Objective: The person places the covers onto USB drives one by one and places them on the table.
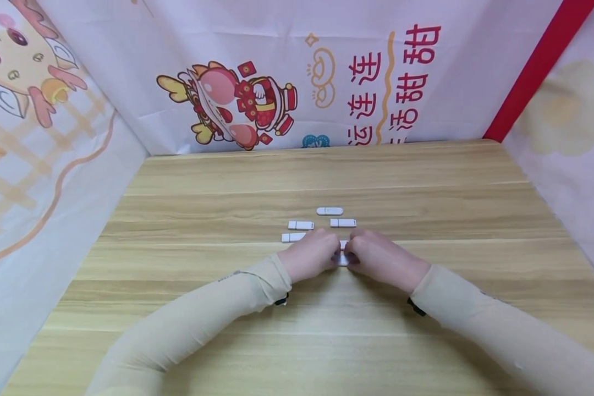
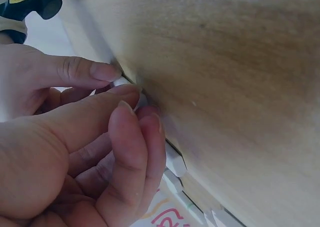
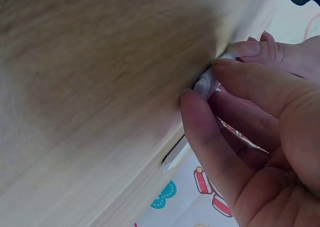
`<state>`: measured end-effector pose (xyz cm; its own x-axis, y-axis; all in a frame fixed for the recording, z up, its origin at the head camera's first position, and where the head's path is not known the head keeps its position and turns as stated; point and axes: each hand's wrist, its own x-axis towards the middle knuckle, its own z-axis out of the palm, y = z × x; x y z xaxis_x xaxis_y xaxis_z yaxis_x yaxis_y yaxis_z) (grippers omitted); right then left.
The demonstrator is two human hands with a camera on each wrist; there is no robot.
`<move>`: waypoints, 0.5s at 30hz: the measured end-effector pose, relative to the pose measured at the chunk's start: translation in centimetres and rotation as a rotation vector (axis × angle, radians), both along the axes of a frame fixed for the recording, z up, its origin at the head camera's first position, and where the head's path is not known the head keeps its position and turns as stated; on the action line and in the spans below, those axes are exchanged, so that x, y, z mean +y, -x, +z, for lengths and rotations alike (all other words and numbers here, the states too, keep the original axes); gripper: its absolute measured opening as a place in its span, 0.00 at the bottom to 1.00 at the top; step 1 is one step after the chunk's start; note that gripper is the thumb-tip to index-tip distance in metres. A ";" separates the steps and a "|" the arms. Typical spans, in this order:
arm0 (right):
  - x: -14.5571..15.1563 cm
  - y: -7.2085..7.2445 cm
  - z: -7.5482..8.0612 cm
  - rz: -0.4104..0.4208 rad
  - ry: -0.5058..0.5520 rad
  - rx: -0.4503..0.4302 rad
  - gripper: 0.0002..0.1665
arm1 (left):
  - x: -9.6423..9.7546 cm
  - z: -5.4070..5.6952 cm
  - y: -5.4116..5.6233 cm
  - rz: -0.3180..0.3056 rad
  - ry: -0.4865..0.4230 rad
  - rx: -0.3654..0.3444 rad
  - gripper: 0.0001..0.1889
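Note:
In the head view both hands meet over the table around a white USB flash drive [image 1: 344, 259]. My left hand [image 1: 315, 254] pinches its left end, and my right hand [image 1: 382, 257] pinches the other end. Fingers cover most of the drive. From the right wrist, the drive's rounded white end [image 3: 204, 85] shows between thumb and finger. Just beyond it, a second white stick [image 1: 344, 244] peeks out between the hands. Another white flash drive [image 1: 293, 237] lies by the left knuckles, partly covered.
Farther back lie a capped white drive [image 1: 301, 225] on the left, a similar one [image 1: 343, 223] on the right, and a rounded white stick [image 1: 329, 211] behind them. The wood-grain table [image 1: 227, 181] ends at a printed cloth backdrop [image 1: 277, 33], with cloth at both sides.

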<state>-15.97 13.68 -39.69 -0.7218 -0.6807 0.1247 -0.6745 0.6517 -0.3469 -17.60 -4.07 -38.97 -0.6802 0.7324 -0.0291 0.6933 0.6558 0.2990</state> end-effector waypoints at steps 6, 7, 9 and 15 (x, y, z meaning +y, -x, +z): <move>0.6 0.1 0.3 -0.010 -0.018 -0.020 0.04 | -0.4 0.6 0.2 0.041 0.020 -0.064 0.03; 0.8 0.2 0.5 -0.014 -0.017 -0.024 0.04 | -0.6 0.9 0.3 0.054 0.021 -0.065 0.02; 1.3 0.2 1.2 -0.039 -0.012 -0.038 0.05 | -1.0 1.7 0.5 0.076 0.028 -0.054 0.03; 3.2 1.1 3.5 -0.120 -0.021 0.035 0.11 | -2.9 4.4 1.3 0.146 -0.032 -0.049 0.08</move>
